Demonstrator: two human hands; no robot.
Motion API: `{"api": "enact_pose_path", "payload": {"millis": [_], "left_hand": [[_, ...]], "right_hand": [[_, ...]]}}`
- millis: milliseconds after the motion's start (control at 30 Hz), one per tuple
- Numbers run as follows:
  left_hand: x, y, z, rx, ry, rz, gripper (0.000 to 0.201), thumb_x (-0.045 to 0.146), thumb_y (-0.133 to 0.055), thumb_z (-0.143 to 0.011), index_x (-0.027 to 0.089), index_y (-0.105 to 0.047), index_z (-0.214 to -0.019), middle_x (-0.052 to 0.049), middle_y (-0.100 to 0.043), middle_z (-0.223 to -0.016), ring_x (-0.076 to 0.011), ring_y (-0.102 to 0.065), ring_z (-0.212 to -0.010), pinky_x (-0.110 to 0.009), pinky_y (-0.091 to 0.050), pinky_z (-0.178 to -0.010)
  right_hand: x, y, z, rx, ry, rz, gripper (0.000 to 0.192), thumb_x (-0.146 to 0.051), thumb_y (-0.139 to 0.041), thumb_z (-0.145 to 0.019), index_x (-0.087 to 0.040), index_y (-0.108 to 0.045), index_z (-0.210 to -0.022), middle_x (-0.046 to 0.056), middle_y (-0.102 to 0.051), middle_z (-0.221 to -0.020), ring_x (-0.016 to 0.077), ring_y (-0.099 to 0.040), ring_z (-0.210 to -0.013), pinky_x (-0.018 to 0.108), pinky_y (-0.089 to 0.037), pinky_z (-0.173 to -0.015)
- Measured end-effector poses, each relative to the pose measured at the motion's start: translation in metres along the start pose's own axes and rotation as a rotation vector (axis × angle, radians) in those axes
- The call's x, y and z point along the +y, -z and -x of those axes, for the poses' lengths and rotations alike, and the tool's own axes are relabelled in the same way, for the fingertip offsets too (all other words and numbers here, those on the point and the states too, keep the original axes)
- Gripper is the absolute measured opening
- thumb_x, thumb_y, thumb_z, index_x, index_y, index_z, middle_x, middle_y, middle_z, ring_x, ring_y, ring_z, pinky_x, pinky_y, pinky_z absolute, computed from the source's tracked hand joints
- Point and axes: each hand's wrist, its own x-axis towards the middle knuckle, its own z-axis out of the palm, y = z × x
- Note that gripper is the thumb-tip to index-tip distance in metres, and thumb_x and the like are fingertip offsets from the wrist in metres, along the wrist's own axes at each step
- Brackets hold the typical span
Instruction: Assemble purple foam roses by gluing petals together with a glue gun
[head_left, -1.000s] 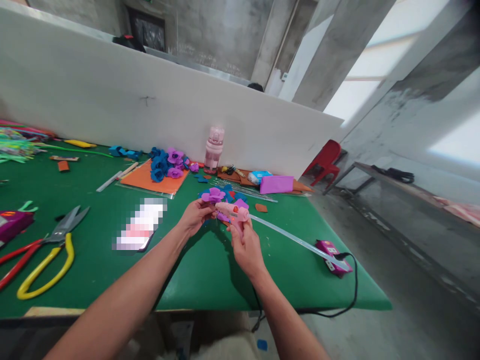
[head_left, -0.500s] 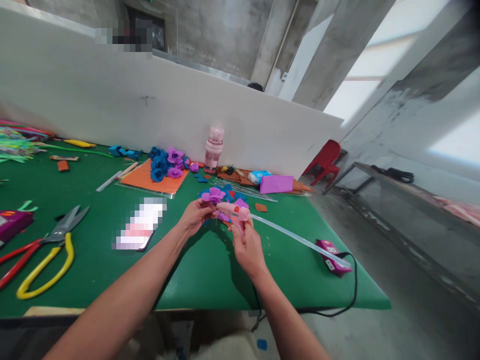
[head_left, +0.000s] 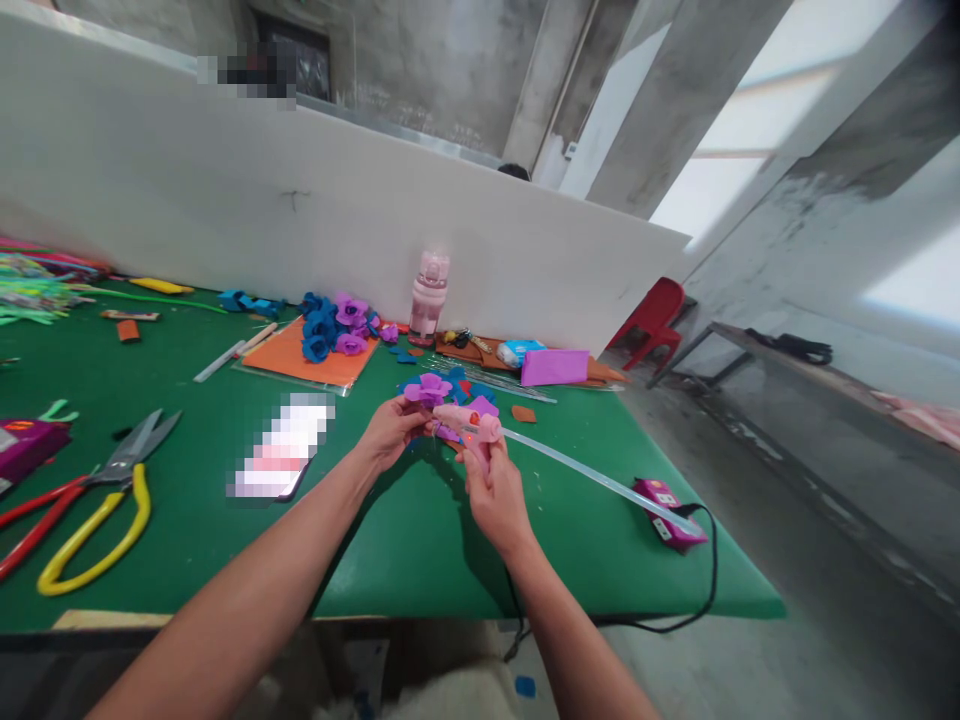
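My right hand (head_left: pixel 493 490) is wrapped round the handle of a pink hot glue gun (head_left: pixel 471 424), whose nozzle points left. A long clear glue stick (head_left: pixel 592 475) sticks out of its back end. My left hand (head_left: pixel 391 430) pinches a purple flower (head_left: pixel 428 389) from below, with the nozzle right beside it. Whether the nozzle touches the flower I cannot tell. Under and behind my hands lie loose blue and purple petals (head_left: pixel 484 405). Farther back, finished-looking blue flowers (head_left: pixel 320 330) and purple flowers (head_left: pixel 351 312) are heaped on an orange sheet (head_left: pixel 300 360).
Scissors (head_left: pixel 124 470) and a phone (head_left: pixel 281 450) lie left on the green table (head_left: pixel 390 570). A pink bottle (head_left: pixel 428 300) stands against the white partition (head_left: pixel 525 250). At the right, a purple power strip (head_left: pixel 670 515) has a black cord hanging over the table edge.
My hands, the glue gun and the purple flower hold almost the same positions. The whole view has shifted very slightly.
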Motion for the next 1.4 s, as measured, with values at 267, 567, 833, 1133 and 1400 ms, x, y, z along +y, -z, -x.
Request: {"api": "enact_pose_path", "payload": {"millis": [267, 567, 833, 1133, 1400], "left_hand": [[-0.001, 0.001, -0.001, 0.027, 0.027, -0.003, 0.026, 0.017, -0.077, -0.056, 0.011, -0.066, -0.078, -0.004, -0.066, -0.072, -0.0072, -0.055, -0.051, -0.021, -0.044, -0.051], [-0.003, 0.007, -0.003, -0.008, 0.075, 0.065, 0.022, 0.013, -0.075, -0.059, 0.012, -0.065, -0.078, -0.006, -0.066, -0.073, -0.0069, -0.055, -0.051, -0.019, -0.045, -0.050], [0.001, 0.004, -0.003, -0.007, 0.078, 0.070, 0.019, 0.011, -0.076, -0.057, 0.010, -0.065, -0.073, -0.006, -0.067, -0.070, -0.0075, -0.055, -0.050, -0.020, -0.046, -0.048], [0.003, 0.003, -0.001, 0.015, 0.075, 0.064, 0.019, 0.011, -0.076, -0.058, 0.010, -0.065, -0.074, -0.006, -0.067, -0.070, -0.0072, -0.055, -0.050, -0.020, -0.047, -0.048], [-0.001, 0.002, -0.004, 0.056, 0.033, 0.033, 0.027, 0.015, -0.078, -0.055, 0.010, -0.065, -0.079, -0.006, -0.067, -0.071, -0.0072, -0.056, -0.051, -0.020, -0.046, -0.050]], "right_hand": [[0.002, 0.013, 0.006, -0.017, -0.124, -0.339, 0.029, -0.039, -0.042, -0.087, -0.018, -0.047, -0.106, 0.004, -0.064, -0.084, 0.0081, -0.047, -0.044, 0.021, -0.038, -0.042], [0.046, 0.063, -0.002, -0.026, -0.518, -0.732, 0.034, -0.030, -0.066, -0.063, -0.014, -0.058, -0.091, -0.003, -0.056, -0.053, 0.0075, -0.042, -0.040, 0.020, -0.034, -0.040], [0.121, 0.100, -0.021, 0.096, -0.640, 0.046, 0.018, -0.031, -0.051, -0.068, -0.015, -0.058, -0.071, -0.003, -0.051, -0.050, 0.0106, -0.044, -0.042, 0.023, -0.029, -0.044], [0.117, 0.095, -0.005, 0.001, -0.398, 0.829, 0.032, -0.032, -0.042, -0.082, -0.012, -0.056, -0.103, 0.014, -0.059, -0.093, 0.0228, -0.057, -0.082, 0.030, -0.037, -0.067], [0.052, 0.027, -0.053, 0.237, -0.162, -0.131, 0.023, -0.038, -0.043, -0.077, -0.018, -0.055, -0.078, 0.002, -0.058, -0.075, 0.0155, -0.053, -0.070, 0.026, -0.041, -0.066]]}}
